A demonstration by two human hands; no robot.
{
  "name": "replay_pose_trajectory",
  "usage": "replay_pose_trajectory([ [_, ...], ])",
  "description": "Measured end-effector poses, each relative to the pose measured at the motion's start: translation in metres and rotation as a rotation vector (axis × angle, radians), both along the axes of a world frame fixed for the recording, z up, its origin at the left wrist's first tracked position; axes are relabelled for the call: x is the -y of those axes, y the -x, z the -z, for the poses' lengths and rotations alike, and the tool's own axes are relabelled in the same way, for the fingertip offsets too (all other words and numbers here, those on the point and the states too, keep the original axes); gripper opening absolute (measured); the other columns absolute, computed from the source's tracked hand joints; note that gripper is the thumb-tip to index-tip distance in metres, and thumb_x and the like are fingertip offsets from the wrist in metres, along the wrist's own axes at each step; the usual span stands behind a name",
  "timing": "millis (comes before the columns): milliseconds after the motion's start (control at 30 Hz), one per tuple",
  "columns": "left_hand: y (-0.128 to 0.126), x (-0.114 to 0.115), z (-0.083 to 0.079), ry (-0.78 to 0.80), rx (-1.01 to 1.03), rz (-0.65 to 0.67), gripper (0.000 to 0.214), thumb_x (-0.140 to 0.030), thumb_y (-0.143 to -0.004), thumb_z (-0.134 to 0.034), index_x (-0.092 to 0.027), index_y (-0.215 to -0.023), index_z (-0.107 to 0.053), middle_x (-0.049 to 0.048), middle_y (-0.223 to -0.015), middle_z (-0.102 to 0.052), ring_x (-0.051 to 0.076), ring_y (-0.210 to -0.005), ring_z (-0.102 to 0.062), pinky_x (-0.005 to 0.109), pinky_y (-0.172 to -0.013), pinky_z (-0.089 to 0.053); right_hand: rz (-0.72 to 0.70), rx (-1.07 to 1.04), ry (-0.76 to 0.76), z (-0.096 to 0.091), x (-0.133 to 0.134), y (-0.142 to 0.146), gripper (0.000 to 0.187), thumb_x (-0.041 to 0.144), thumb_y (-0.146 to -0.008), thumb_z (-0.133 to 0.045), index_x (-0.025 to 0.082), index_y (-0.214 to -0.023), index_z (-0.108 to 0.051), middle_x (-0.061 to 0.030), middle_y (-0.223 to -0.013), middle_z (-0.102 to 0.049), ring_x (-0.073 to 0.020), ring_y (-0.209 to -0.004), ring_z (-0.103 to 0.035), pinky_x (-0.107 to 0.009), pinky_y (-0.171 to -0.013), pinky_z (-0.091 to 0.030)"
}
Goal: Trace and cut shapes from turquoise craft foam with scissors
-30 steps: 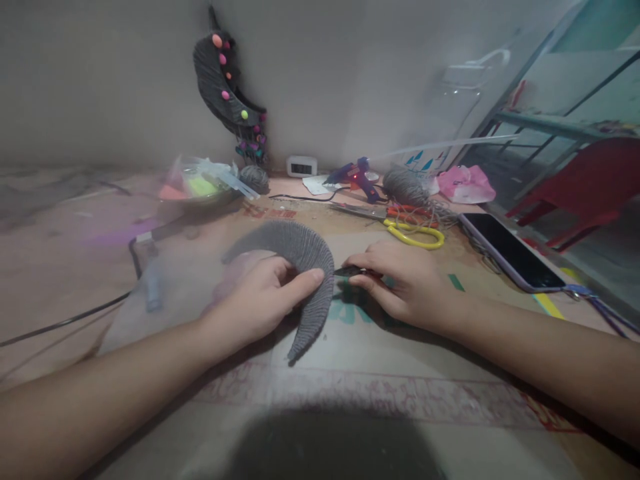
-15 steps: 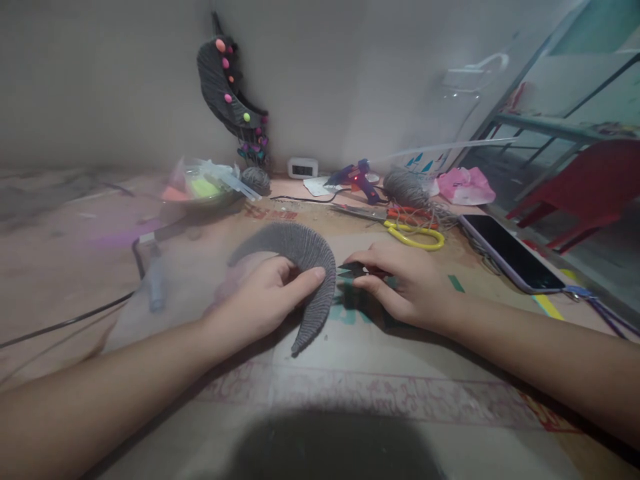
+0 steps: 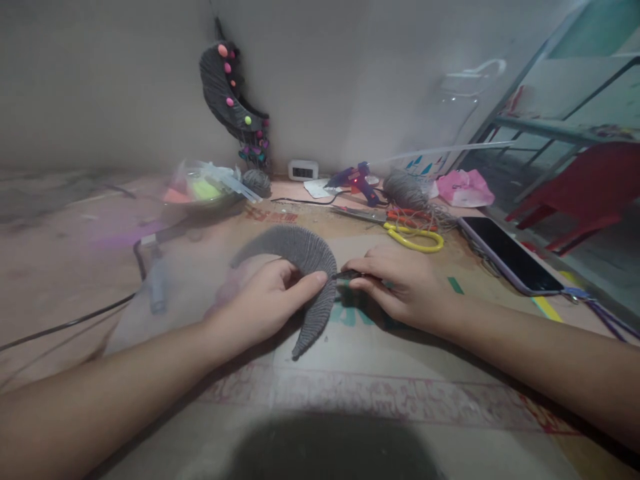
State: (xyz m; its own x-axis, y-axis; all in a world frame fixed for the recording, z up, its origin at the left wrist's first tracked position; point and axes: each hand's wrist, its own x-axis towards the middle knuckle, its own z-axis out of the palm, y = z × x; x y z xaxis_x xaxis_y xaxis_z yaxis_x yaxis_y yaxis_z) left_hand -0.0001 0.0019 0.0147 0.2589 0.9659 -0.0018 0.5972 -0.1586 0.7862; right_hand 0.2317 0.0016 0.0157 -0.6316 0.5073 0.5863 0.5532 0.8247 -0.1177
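Note:
A grey yarn-wrapped crescent point(image 3: 305, 257) lies flat on the cardboard-covered table point(image 3: 400, 393). My left hand point(image 3: 265, 303) presses on its inner curve, with the thumb laid along its right edge. My right hand point(image 3: 400, 280) is pinched around a small dark tool point(image 3: 346, 274), and the tool's tip touches the crescent's outer edge just beyond my left thumb.
Yellow-handled scissors point(image 3: 413, 238) and orange-handled ones lie behind my right hand, next to a grey yarn ball point(image 3: 405, 189) and a purple glue gun point(image 3: 356, 180). A phone point(image 3: 510, 253) is at right. A bead-decorated dark crescent point(image 3: 227, 100) leans on the wall above a bowl point(image 3: 200, 190).
My right hand has brought the small dark tool left until its tip meets the crescent's edge. My left hand has kept its hold on the crescent.

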Motion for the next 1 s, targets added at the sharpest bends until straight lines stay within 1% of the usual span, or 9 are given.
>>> replay_pose_trajectory([
  [100, 0.0007, -0.0004, 0.0016, 0.009, -0.005, -0.004, 0.044, -0.057, -0.086, -0.056, -0.022, -0.06, -0.052, -0.0032, -0.054, -0.05, 0.014, -0.053, -0.048, 0.027, -0.051, -0.034, 0.021, -0.042, 0.042, -0.0005, 0.001, 0.0004, 0.026, 0.027, -0.1, -0.055, 0.009, -0.1, -0.074, -0.0072, -0.075, -0.069, -0.0164, -0.066, -0.06, -0.028, -0.062, -0.045],
  [300, -0.0002, -0.0008, 0.003, 0.043, 0.063, 0.014, 0.04, -0.054, -0.086, -0.057, -0.021, -0.064, -0.055, -0.0032, -0.057, -0.054, 0.014, -0.054, -0.05, 0.026, -0.05, -0.036, 0.118, -0.167, 0.172, 0.0028, -0.0009, 0.0008, 0.023, 0.027, -0.097, -0.059, 0.011, -0.109, -0.071, -0.0093, -0.091, -0.075, -0.0179, -0.075, -0.066, -0.03, -0.069, -0.052],
  [367, -0.0008, -0.0009, 0.0025, 0.043, 0.088, 0.033, 0.037, -0.051, -0.087, -0.058, -0.021, -0.065, -0.057, -0.0029, -0.057, -0.055, 0.014, -0.054, -0.05, 0.025, -0.05, -0.036, 0.129, -0.166, 0.189, 0.0032, -0.0017, 0.0008, 0.023, 0.027, -0.097, -0.059, 0.013, -0.11, -0.071, -0.0096, -0.094, -0.076, -0.0184, -0.077, -0.067, -0.031, -0.071, -0.053],
  [467, -0.0013, -0.0011, 0.0014, 0.029, 0.111, 0.061, 0.032, -0.047, -0.087, -0.059, -0.02, -0.069, -0.061, -0.0007, -0.064, -0.062, 0.016, -0.06, -0.056, 0.025, -0.054, -0.041, 0.129, -0.156, 0.2, 0.0031, -0.0023, 0.0007, 0.022, 0.027, -0.096, -0.06, 0.013, -0.11, -0.07, -0.0097, -0.094, -0.076, -0.0191, -0.08, -0.068, -0.031, -0.072, -0.053],
  [567, -0.0015, -0.0012, 0.0009, 0.006, 0.124, 0.062, 0.028, -0.045, -0.085, -0.062, -0.02, -0.072, -0.063, 0.0011, -0.069, -0.065, 0.017, -0.064, -0.058, 0.025, -0.056, -0.043, 0.131, -0.157, 0.207, 0.0034, -0.0029, 0.0006, 0.023, 0.027, -0.096, -0.059, 0.013, -0.111, -0.07, -0.0096, -0.095, -0.076, -0.019, -0.079, -0.068, -0.03, -0.07, -0.053],
  [633, -0.0017, -0.0007, 0.0007, 0.017, 0.141, 0.054, 0.029, -0.046, -0.085, -0.061, -0.02, -0.07, -0.061, 0.0001, -0.067, -0.063, 0.016, -0.062, -0.057, 0.025, -0.054, -0.042, 0.135, -0.158, 0.209, 0.0037, -0.0031, 0.0005, 0.025, 0.028, -0.096, -0.059, 0.013, -0.113, -0.069, -0.0097, -0.094, -0.075, -0.0183, -0.076, -0.067, -0.029, -0.066, -0.052],
  [700, -0.0019, 0.0003, 0.0005, 0.034, 0.158, 0.028, 0.034, -0.048, -0.086, -0.06, -0.021, -0.066, -0.056, -0.0016, -0.062, -0.059, 0.015, -0.058, -0.054, 0.025, -0.051, -0.039, 0.129, -0.161, 0.21, 0.0034, -0.0027, 0.0005, 0.026, 0.029, -0.096, -0.058, 0.012, -0.115, -0.068, -0.0086, -0.089, -0.074, -0.0172, -0.072, -0.065, -0.028, -0.063, -0.052],
  [800, -0.0019, 0.0016, 0.0005, 0.045, 0.168, -0.012, 0.039, -0.051, -0.087, -0.058, -0.022, -0.061, -0.05, -0.0031, -0.058, -0.053, 0.014, -0.055, -0.051, 0.025, -0.049, -0.037, 0.095, -0.169, 0.196, 0.0022, -0.0009, 0.0005, 0.027, 0.03, -0.096, -0.058, 0.012, -0.115, -0.066, -0.0074, -0.085, -0.072, -0.0165, -0.07, -0.063, -0.027, -0.062, -0.051],
  [1000, -0.0019, 0.0005, 0.0011, 0.027, 0.172, -0.011, 0.04, -0.051, -0.087, -0.058, -0.022, -0.06, -0.047, -0.0033, -0.058, -0.049, 0.013, -0.053, -0.047, 0.026, -0.048, -0.035, 0.091, -0.153, 0.169, 0.0033, -0.0012, 0.0005, 0.023, 0.027, -0.097, -0.057, 0.014, -0.114, -0.066, -0.0093, -0.094, -0.074, -0.0178, -0.076, -0.065, -0.028, -0.066, -0.051],
])
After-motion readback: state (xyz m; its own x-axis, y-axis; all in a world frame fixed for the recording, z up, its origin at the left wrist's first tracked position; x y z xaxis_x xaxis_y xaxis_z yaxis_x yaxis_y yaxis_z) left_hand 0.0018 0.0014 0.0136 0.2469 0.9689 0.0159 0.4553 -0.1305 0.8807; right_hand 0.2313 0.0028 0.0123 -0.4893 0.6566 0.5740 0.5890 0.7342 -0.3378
